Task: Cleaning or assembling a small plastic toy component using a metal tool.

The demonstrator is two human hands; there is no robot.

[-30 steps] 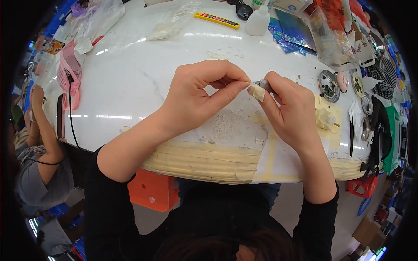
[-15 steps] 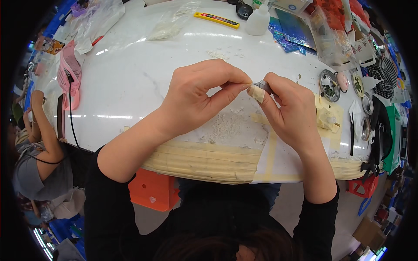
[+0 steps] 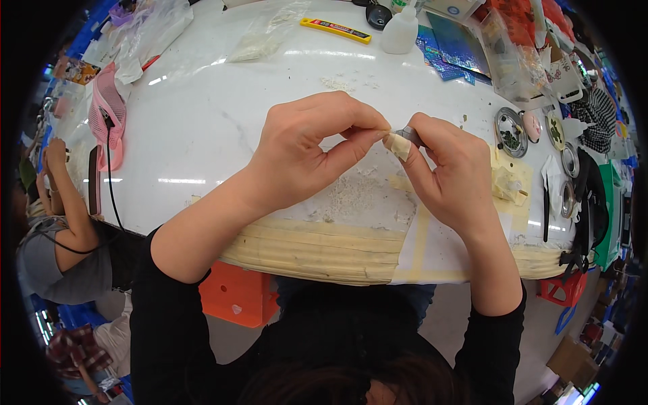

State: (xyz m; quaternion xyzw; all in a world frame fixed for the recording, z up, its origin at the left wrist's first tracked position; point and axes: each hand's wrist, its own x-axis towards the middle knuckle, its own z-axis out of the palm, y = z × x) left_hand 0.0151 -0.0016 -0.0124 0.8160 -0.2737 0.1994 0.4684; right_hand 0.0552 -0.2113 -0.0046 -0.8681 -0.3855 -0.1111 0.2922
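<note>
My left hand [image 3: 297,152] is closed in a pinch, thumb and forefinger pressed together; whatever lies between the tips is too small to make out. Right beside those fingertips, my right hand [image 3: 451,175] grips a small grey tool [image 3: 410,136], mostly hidden by the fingers, so its kind does not show. Beige tape [image 3: 398,145] wraps the tip of my right thumb. Both hands are held together above the white table [image 3: 196,135], where pale crumbs [image 3: 347,196] are scattered below them.
Beige tape strips [image 3: 317,253] cover the table's near edge. Small metal dishes [image 3: 511,133] and black tweezers [image 3: 545,209] lie at the right. Farther back are a yellow cutter [image 3: 335,31] and a white squeeze bottle [image 3: 401,32]. At the left, another person's arm [image 3: 74,202] rests near a pink mesh item [image 3: 108,111].
My hands stay almost in place; less of the grey tool shows at its tip. At the left, the other person's arms have shifted slightly, and a plaid sleeve has appeared at the lower left.
</note>
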